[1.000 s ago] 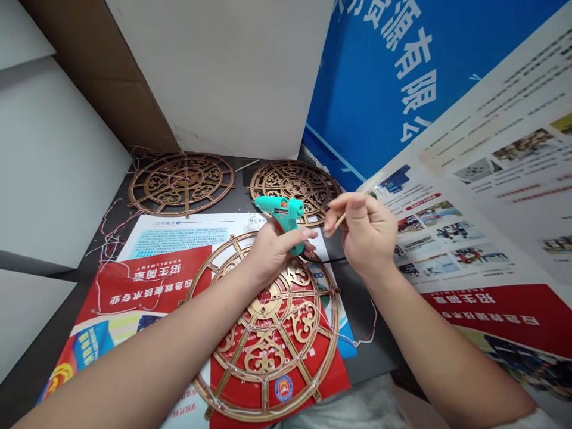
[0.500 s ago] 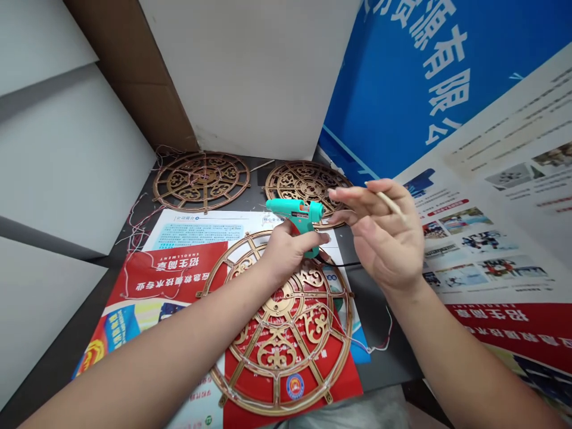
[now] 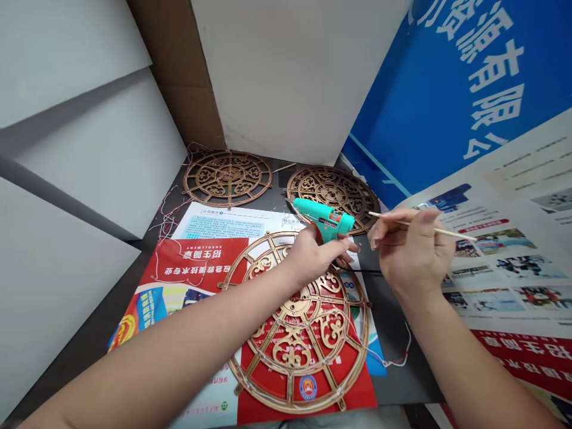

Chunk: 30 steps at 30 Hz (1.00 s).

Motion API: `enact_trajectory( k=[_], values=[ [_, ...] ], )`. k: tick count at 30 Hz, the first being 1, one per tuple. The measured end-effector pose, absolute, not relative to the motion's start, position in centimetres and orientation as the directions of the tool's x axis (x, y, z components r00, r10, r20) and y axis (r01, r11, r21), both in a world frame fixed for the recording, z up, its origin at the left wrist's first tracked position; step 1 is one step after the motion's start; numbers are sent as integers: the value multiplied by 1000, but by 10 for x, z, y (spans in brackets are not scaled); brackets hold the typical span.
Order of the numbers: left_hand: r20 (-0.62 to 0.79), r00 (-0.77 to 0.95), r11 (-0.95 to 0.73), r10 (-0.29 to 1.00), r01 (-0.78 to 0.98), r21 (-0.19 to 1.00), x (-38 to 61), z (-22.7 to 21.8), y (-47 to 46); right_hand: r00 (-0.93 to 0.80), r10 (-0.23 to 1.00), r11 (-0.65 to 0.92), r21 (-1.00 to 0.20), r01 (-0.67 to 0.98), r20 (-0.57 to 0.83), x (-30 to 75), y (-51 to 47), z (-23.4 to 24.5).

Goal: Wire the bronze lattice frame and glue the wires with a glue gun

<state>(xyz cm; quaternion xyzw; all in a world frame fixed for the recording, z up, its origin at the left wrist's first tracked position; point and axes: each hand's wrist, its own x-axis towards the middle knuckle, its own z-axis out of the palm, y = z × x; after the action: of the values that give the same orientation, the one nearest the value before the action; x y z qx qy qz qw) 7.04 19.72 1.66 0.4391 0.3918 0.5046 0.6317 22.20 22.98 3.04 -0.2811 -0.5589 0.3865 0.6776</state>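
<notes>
The hot glue gun (image 3: pixel 324 219) was smooth, glossy teal plastic, and its black cable (image 3: pixel 357 270) looked thin and smooth. Right of the glue gun, the wooden stick (image 3: pixel 440 227) looked pale, bare and smooth. Below the glue gun, the openwork wheel panel (image 3: pixel 292 351) had a satin gold finish, though its base material could not be told. The red leaflet (image 3: pixel 263 399) beneath it was slightly glossy coated paper. Beyond the glue gun, the white board (image 3: pixel 286 77) looked matt, and the brown cardboard (image 3: pixel 172 77) dull.
</notes>
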Motion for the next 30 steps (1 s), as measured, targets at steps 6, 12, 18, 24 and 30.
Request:
enact_trajectory(
  k=[6,12,18,24,30],
  values=[
    [-69,134,94,989,-192,977,69,20,196,-8,864,492,-847,-200,504,218,232,18],
    [10,199,31,980,-200,979,69,14,197,-69,894,419,-881,-221,442,214,234,12],
    [35,189,-10,981,-133,991,68,11,197,-81,887,435,-882,-182,454,213,233,8],
    [-39,223,74,974,-150,986,70,13,198,-72,873,463,-867,-182,482,214,234,11],
    [-106,185,137,977,-161,977,71,12,200,-28,865,497,-863,-90,501,211,236,14]
  ],
)
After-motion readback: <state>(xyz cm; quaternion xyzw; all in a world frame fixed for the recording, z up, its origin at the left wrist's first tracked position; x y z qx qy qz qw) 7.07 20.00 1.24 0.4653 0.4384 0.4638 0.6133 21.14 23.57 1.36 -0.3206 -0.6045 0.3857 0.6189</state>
